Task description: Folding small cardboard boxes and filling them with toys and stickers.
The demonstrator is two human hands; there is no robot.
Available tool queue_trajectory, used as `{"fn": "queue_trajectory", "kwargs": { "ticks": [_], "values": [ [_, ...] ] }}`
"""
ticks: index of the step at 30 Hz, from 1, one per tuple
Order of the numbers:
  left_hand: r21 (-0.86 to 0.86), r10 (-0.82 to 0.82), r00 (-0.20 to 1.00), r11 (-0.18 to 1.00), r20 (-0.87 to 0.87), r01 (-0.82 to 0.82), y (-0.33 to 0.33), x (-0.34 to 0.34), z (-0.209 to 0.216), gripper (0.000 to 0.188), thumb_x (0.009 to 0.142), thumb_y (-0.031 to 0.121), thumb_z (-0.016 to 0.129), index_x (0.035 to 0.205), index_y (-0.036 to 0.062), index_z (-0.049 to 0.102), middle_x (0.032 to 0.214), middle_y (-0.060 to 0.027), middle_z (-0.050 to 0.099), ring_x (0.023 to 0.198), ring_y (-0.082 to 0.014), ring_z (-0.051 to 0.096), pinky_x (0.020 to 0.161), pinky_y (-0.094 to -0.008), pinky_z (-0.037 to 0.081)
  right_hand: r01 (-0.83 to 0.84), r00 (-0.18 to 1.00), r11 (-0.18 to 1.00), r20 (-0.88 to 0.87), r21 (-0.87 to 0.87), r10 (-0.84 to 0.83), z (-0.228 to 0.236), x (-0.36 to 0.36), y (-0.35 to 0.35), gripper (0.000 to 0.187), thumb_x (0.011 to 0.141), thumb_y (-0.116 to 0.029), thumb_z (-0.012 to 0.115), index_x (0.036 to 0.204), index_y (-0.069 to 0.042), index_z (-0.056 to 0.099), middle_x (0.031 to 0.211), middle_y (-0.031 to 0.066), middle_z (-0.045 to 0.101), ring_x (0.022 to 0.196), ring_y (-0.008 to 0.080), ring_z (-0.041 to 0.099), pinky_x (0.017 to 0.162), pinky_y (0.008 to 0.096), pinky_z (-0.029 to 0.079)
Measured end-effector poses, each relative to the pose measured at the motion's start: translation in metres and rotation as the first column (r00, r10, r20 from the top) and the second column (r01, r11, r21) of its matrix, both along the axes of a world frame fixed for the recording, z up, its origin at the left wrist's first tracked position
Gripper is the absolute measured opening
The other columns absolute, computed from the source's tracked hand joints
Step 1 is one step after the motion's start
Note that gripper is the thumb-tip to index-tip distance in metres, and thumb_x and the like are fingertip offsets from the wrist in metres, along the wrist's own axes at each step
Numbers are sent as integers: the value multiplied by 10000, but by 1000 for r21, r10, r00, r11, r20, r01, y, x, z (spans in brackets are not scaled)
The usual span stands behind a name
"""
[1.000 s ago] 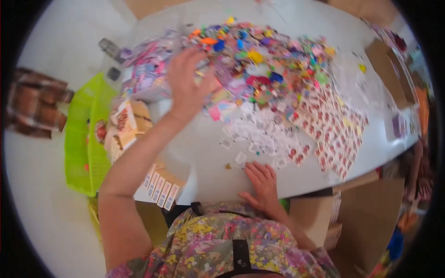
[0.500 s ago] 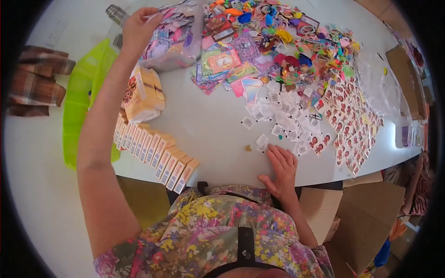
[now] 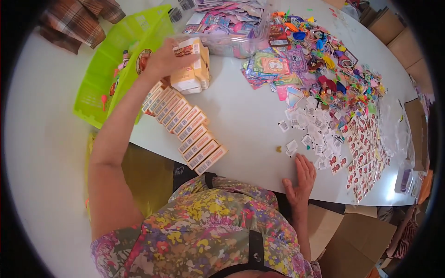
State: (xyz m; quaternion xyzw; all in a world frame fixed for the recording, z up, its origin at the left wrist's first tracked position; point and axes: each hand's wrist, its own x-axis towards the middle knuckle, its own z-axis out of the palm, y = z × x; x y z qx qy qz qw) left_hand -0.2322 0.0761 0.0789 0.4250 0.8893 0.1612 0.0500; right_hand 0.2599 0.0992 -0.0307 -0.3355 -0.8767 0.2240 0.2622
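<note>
My left hand (image 3: 168, 60) reaches over a stack of yellow-and-white flat packets (image 3: 190, 81), its fingers stretched across the upper face of the stack. Its fingertips are slightly blurred, and nothing is seen gripped in them. Nearer me, a slanting row of small orange-and-white boxes (image 3: 192, 132) runs toward the table's edge. My right hand (image 3: 302, 178) rests open at the front edge of the table, close to a small white packet (image 3: 291, 148) and a tiny tan piece (image 3: 278, 149).
A lime-green basket (image 3: 99, 88) stands at left. Behind the stack is a clear plastic bin (image 3: 236, 46) of flat packets. Colourful trinkets (image 3: 333, 69), cards (image 3: 271, 65), white packets (image 3: 317, 123) and sticker sheets (image 3: 366, 148) cover the right. Cardboard boxes (image 3: 352, 241) stand below.
My left hand has left the clear bin and come down to the stack of yellow packets. My right hand stays at the table edge. The view has turned left.
</note>
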Motion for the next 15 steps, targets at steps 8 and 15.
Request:
{"fn": "queue_trajectory", "kwargs": {
  "ticks": [8, 15],
  "values": [
    [374, -2, 922, 914, 387, -155, 10, 0, -49, 1004, 707, 400, 822, 1396, -88, 279, 1255, -218, 558, 1106, -265, 603, 923, -349, 499, -19, 996, 998, 94, 67, 12, 1, -4, -3, 604, 839, -399, 633, 1271, 16, 552, 1357, 163, 531, 1282, 347, 451, 1098, 488, 271],
    [184, 14, 547, 934, 837, -305, 34, 9, -27, 1076, 739, 196, 839, 1454, -70, 81, 1149, -179, 616, 900, -225, 677, 669, -363, 589, -13, 983, 993, 181, 113, -8, 3, -4, -5, 579, 835, -388, 630, 1251, 10, 567, 1386, 156, 506, 1286, 347, 425, 1090, 467, 272]
  ]
}}
